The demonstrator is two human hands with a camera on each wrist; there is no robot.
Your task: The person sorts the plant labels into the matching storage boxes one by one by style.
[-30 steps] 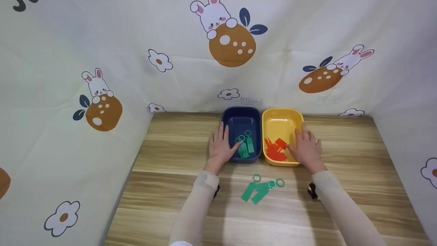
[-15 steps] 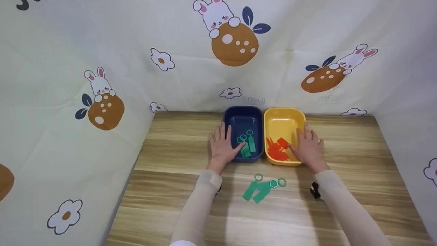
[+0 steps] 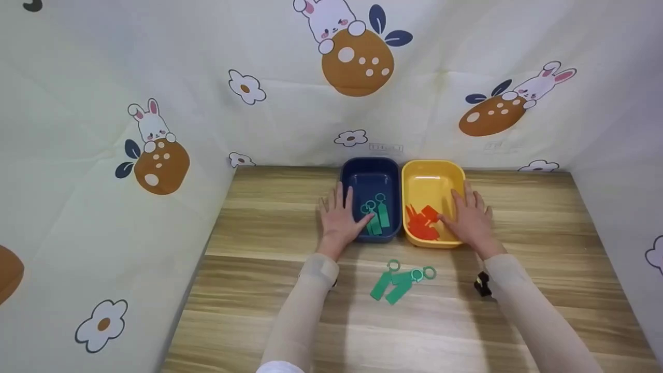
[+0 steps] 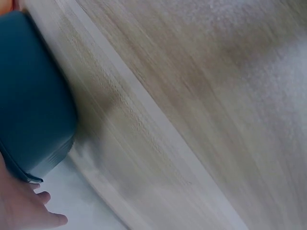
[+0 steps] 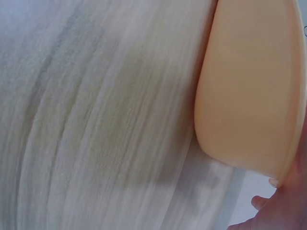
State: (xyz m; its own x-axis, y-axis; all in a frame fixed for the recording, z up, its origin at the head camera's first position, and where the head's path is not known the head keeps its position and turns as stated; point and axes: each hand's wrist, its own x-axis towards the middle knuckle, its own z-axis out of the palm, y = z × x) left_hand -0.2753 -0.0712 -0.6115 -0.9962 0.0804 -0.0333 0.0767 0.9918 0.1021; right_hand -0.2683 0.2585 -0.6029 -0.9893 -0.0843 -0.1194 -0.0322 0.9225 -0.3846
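A dark blue plastic box [image 3: 370, 178] and a yellow plastic box [image 3: 432, 184] stand side by side. Green tags with ring ends [image 3: 384, 215] lie in the blue one; orange-red tags [image 3: 422, 231] are heaped in the yellow one. My left hand [image 3: 339, 223] rests over the blue box's left rim, fingers spread outside and thumb reaching inside. Mirroring it, my right hand [image 3: 472, 220] lies at the yellow box's right rim, thumb inward. The wrist views show the blue wall [image 4: 33, 96] and the yellow wall [image 5: 254, 96] beside the hands. Nearer me, more green ring tags [image 3: 399, 291] lie overlapping.
The wood-grain table [image 3: 259, 228] runs up to a cream cloth [image 3: 290, 119] printed with rabbits and flowers, which encloses the back and sides. Both boxes sit close to the back cloth. Black devices, such as the one [image 3: 483, 284] at my right wrist, sit below the sleeves.
The whole scene shifts slightly with the head camera. Hands, boxes and tags keep their places relative to one another.
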